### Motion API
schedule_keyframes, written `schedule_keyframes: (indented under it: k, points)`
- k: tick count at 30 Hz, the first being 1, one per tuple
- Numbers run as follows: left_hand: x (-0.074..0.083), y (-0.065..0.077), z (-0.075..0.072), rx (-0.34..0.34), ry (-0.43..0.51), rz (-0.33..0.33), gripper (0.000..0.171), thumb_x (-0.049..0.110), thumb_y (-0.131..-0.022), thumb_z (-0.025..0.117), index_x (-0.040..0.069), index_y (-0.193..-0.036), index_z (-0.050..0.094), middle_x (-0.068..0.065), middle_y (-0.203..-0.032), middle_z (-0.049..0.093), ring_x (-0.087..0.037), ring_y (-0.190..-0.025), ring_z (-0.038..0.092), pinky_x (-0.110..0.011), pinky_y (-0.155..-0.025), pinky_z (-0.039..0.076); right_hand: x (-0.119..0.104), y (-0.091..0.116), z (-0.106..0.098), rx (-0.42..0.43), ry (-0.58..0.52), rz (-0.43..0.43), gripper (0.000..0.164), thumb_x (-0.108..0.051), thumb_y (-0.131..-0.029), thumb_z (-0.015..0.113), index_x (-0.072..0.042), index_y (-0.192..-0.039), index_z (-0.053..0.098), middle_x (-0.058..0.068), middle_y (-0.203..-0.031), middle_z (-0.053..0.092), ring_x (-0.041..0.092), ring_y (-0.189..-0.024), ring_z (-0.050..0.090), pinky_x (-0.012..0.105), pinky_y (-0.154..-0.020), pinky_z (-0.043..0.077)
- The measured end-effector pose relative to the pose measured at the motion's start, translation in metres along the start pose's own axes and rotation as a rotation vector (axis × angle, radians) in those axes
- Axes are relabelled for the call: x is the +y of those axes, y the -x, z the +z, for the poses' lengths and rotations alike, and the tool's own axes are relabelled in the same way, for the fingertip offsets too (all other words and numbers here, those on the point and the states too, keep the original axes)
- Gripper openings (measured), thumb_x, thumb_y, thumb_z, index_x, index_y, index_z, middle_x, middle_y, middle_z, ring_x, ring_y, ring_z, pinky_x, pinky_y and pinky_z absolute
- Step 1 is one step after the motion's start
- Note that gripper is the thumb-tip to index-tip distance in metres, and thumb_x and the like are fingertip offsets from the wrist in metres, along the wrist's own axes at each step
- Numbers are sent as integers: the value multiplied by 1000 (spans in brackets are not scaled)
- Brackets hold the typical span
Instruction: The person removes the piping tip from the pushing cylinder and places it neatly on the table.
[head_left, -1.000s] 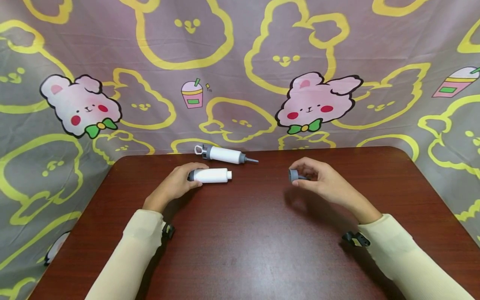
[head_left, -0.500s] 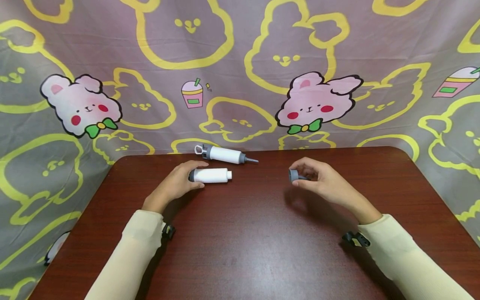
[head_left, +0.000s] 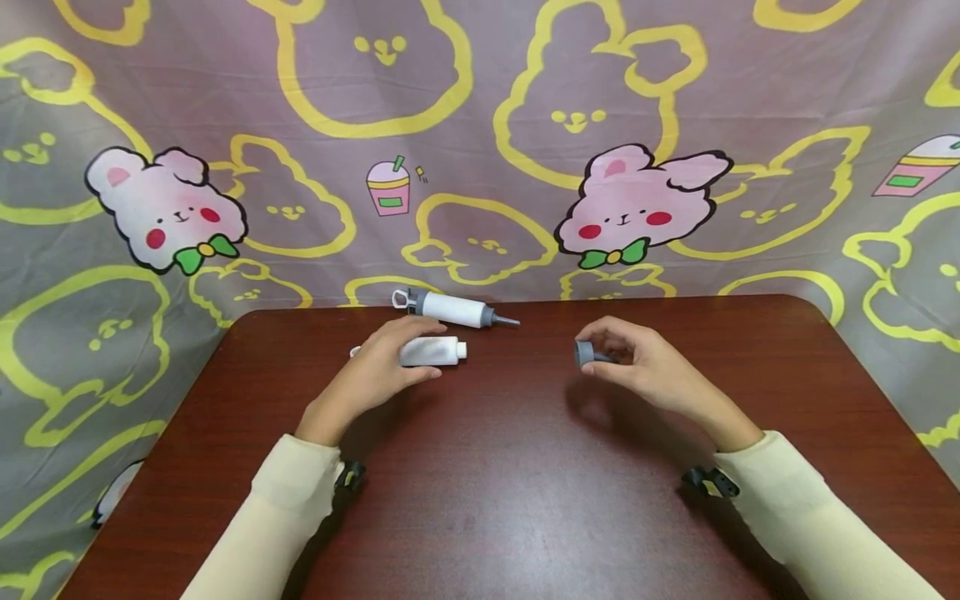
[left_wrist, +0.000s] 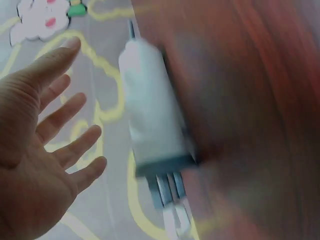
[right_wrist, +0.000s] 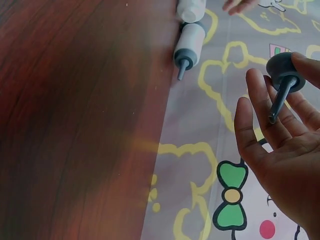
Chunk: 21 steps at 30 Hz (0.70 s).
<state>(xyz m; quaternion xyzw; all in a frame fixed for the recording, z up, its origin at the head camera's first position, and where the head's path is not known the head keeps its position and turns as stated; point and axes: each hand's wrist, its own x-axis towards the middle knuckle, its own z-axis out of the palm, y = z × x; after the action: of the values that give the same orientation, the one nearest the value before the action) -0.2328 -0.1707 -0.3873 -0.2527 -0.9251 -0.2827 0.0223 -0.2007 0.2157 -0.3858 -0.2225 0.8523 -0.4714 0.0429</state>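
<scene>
My left hand (head_left: 367, 367) hovers over a white syringe-like tube (head_left: 431, 351), its thumb and fingers spread on either side. In the left wrist view, the fingers stand apart from the white tube (left_wrist: 152, 100), which has a grey collar and a white ring handle. The bare white neck of this tube points right. To the right, my right hand (head_left: 637, 354) holds a grey nozzle cap (head_left: 584, 353) above the table. The right wrist view shows the nozzle cap (right_wrist: 285, 72) between thumb and fingers, its thin spout sticking out.
A second, similar syringe (head_left: 453, 310) lies just behind, with its grey nozzle attached and pointing right. The dark red-brown table (head_left: 510, 500) ends at a patterned curtain (head_left: 480, 150) hanging along its back edge.
My left hand has loosened from the tube's grey end and moved right along it, fingers spreading. The right hand stays put with the nozzle cap. The head view has shifted slightly.
</scene>
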Motion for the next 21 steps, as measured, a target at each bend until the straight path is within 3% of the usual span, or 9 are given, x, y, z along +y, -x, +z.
schedule_keyframes:
  k: [6,10,21]
  points:
    - [26,-6,12,0,9,96,57,20,-85,89,12,-137,67,-7,-142,65,-32,-138,54,-53,-117,42,-3,0,2,-2,-7,4,33,-17,-96,78,-12,-127,65,5,-102,71,18,-94,67,26,-80,54]
    - [40,-10,18,-9,21,117,58,22,-85,89,15,-138,67,-4,-142,66,-28,-139,54,-52,-117,41,-4,0,4,1,-9,-3,33,-17,-96,78,-13,-126,65,4,-102,70,18,-93,67,26,-81,54]
    - [63,-26,42,32,31,222,52,28,-87,87,18,-135,69,1,-140,68,-20,-136,58,-44,-118,42,-3,-2,9,9,-13,-13,33,-17,-96,78,-14,-125,65,3,-102,70,18,-92,67,26,-82,55]
